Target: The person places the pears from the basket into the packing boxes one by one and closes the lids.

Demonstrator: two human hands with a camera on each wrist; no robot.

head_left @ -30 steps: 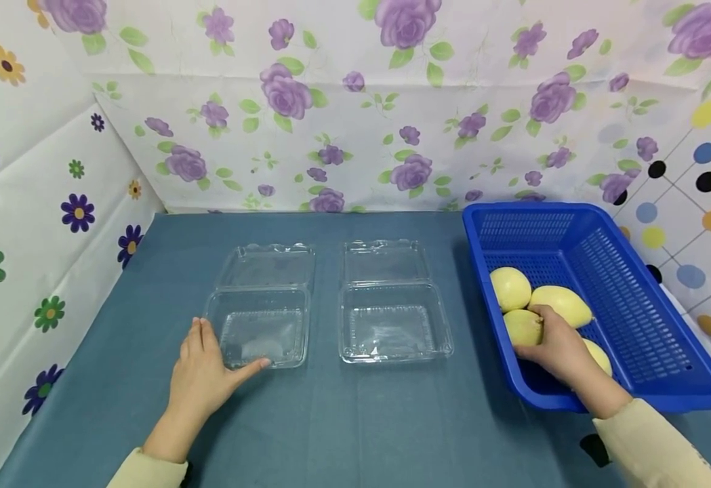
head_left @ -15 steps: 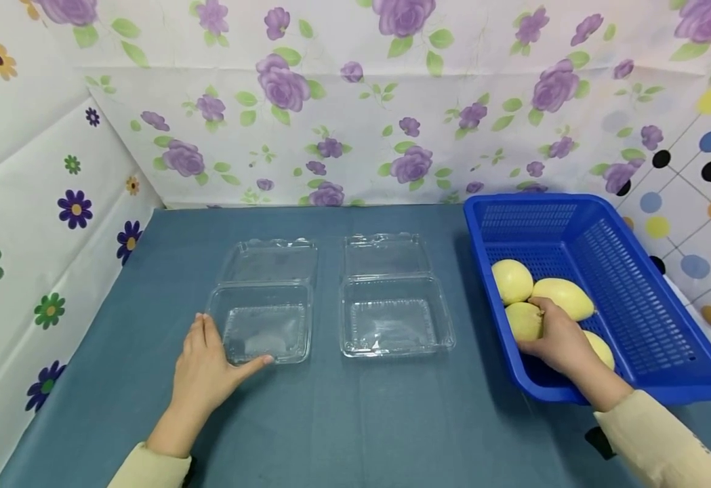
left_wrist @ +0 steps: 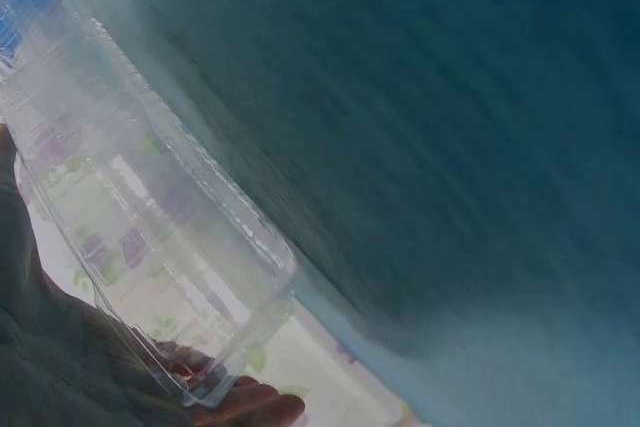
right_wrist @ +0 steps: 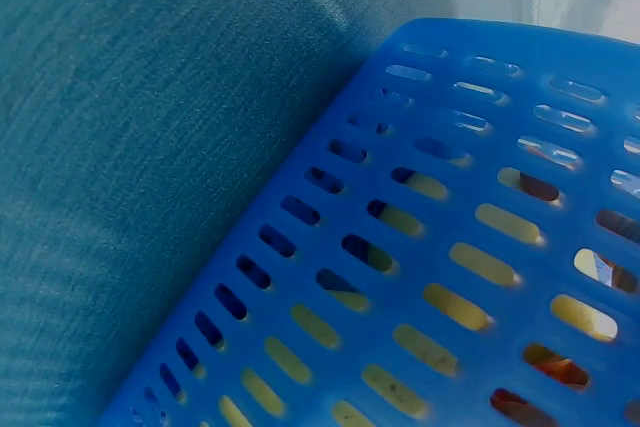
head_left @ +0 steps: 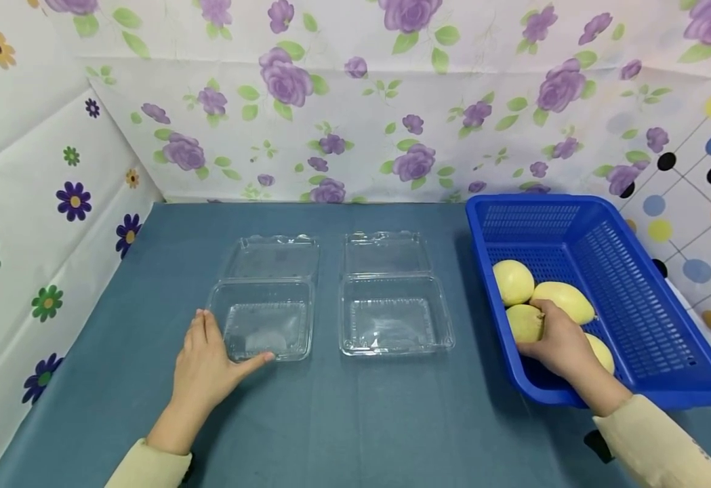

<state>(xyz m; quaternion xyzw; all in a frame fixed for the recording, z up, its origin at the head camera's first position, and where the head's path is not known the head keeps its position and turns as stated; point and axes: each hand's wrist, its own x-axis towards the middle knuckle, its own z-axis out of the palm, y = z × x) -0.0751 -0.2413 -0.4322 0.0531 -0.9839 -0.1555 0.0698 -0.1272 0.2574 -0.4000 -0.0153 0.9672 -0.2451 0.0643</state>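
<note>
My left hand (head_left: 205,369) lies at the left front corner of a clear plastic clamshell box (head_left: 297,354), its fingers straight along the side and its thumb stretched over the front edge. In the left wrist view the box (left_wrist: 190,217) stands beside the dim hand (left_wrist: 50,347). My right hand (head_left: 565,347) reaches into a blue plastic basket (head_left: 532,200) and grips a yellow-green mango (head_left: 522,323), fingers and thumb round it. Other mangoes lie close by: a roundish one (head_left: 512,281), a long one (head_left: 565,300) and one (head_left: 600,352) partly behind the wrist.
A second clamshell box (head_left: 394,352) stands open in the middle of the blue-grey tablecloth (head_left: 392,420). Flowered sheeting (head_left: 331,102) walls the back and left, dotted sheeting (head_left: 691,230) the right. In the right wrist view, the slotted basket wall (right_wrist: 300,277) blocks most of the sight.
The head view has shifted slightly. Both hands keep their places, the left at the box and the right round the mango; nothing else visibly moves.
</note>
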